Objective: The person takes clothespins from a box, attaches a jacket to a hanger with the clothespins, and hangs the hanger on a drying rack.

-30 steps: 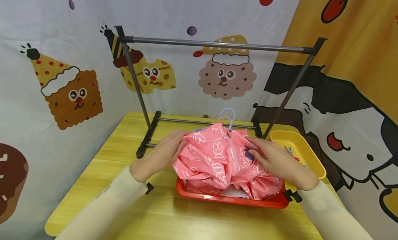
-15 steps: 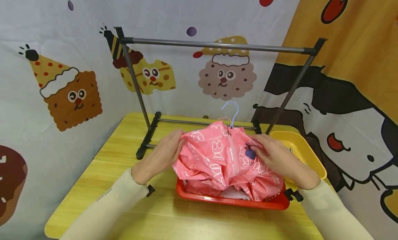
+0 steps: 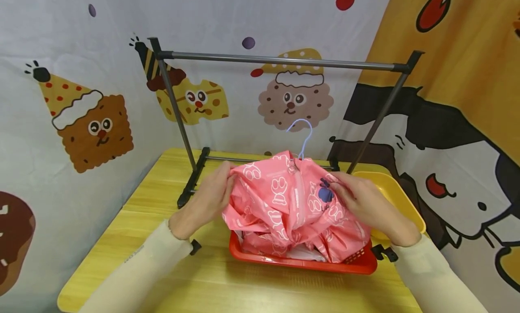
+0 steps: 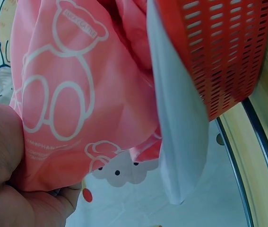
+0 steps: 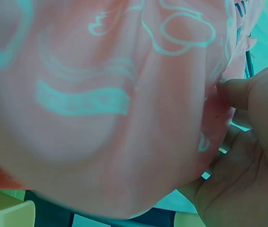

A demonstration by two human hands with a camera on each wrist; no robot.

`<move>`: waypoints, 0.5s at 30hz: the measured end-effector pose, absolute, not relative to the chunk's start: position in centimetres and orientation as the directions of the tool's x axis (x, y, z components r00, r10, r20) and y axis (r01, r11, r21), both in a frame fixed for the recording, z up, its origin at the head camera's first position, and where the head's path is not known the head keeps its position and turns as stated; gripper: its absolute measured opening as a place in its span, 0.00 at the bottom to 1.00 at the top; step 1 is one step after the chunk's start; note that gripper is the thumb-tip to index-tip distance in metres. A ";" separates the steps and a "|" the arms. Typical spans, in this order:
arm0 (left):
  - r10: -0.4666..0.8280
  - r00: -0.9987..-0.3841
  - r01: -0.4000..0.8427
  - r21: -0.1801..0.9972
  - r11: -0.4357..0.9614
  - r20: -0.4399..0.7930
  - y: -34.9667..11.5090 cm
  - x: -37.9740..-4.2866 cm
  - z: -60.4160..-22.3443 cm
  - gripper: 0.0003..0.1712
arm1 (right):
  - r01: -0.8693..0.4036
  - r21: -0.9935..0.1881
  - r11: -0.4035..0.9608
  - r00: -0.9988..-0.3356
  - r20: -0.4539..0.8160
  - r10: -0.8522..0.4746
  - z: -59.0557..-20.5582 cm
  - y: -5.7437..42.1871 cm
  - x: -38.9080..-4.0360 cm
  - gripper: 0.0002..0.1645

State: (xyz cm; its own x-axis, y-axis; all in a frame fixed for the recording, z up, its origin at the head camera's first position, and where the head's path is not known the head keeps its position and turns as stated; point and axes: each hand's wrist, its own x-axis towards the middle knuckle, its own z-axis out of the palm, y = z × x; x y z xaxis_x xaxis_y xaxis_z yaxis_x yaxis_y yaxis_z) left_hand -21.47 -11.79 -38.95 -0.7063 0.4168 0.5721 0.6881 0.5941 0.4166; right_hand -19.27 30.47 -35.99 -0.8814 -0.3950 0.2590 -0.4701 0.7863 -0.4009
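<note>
A pink jacket [image 3: 280, 204] with white bear outlines and a zip down its front hangs on a hanger with a pale lilac hook [image 3: 311, 131]. My left hand [image 3: 208, 196] pinches the jacket's left shoulder; in the left wrist view the thumb and fingers close on the pink cloth [image 4: 77, 94]. At the other shoulder my right hand [image 3: 365, 200] grips the fabric, thumb in front, beside a dark blue print. The lower folds of the jacket lie in the red basket [image 3: 300, 262]. Most of the hanger is hidden inside the jacket.
Behind the jacket stands a metal clothes rack [image 3: 280, 59] with black feet. A yellow tray [image 3: 400, 200] sits at the right, partly behind my right hand. White cloth [image 3: 306, 252] shows in the basket. The wooden table [image 3: 134, 223] meets a cartoon-print curtain [image 3: 227, 15].
Both hands have raised the jacket slightly, and the hanger hook now stands higher. My left hand has shifted a little up and left. More of the blue print shows.
</note>
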 end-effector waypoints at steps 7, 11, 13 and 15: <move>0.394 -0.687 0.692 0.383 0.612 0.610 -12.4 -21.9 -38.3 0.08 | -0.485 -0.365 0.795 -0.866 0.330 -0.377 -35.6 31.0 -19.4 0.18; 0.389 -0.690 0.683 0.373 0.628 0.610 -12.5 -22.0 -37.9 0.09 | -0.498 -0.371 0.784 -0.854 0.365 -0.370 -35.5 31.2 -19.3 0.15; 0.387 -0.690 0.685 0.376 0.624 0.612 -12.6 -22.0 -37.8 0.09 | -0.513 -0.369 0.775 -0.841 0.398 -0.367 -35.5 31.3 -19.3 0.14; 0.386 -0.679 0.696 0.380 0.609 0.625 -12.7 -22.2 -37.7 0.09 | -0.533 -0.362 0.765 -0.821 0.439 -0.364 -35.5 31.3 -19.3 0.12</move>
State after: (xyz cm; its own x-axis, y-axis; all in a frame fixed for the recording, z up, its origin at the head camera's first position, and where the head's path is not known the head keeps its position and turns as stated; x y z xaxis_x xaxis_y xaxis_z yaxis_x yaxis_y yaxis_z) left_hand -22.16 -12.70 -37.69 -0.6787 0.3859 0.6249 0.6961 0.6093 0.3797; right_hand -19.26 31.29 -35.46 -0.8213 -0.3640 0.4393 -0.5327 0.7651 -0.3617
